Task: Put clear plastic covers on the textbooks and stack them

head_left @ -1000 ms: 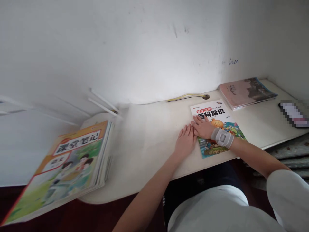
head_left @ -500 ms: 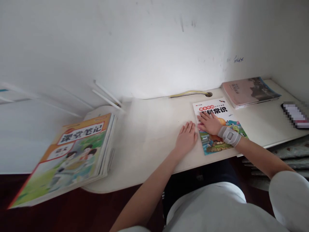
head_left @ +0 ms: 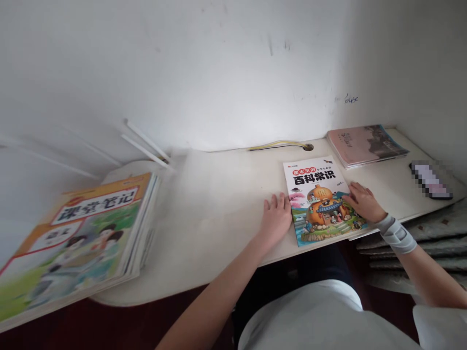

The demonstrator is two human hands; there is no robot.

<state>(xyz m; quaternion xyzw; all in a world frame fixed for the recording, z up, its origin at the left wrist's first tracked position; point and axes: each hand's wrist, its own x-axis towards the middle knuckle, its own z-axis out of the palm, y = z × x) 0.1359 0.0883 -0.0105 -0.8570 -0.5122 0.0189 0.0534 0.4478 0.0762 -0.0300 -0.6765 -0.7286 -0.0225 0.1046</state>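
Observation:
A thin book [head_left: 323, 206] with an orange gourd house on its colourful cover lies closed on the white desk [head_left: 219, 228], close to the front edge. My left hand [head_left: 276, 216] rests on the desktop along the book's left edge, fingers stretched out. On the other side, my right hand [head_left: 364, 201] lies at the book's right edge, its thumb touching the cover and its fingers extended. A grey band circles my right wrist. Neither hand grips anything.
At left stands a stack of books [head_left: 83, 238] with an orange-topped cover. Back right lie several pinkish books [head_left: 365, 143], with a blurred-out phone [head_left: 430, 180] nearer the right end. Yellow cables [head_left: 280, 144] run into a hole by the wall.
My right hand has slid off the middle of the cover to the book's right edge, uncovering the picture and title. My left hand stays beside the book. The view has shifted slightly.

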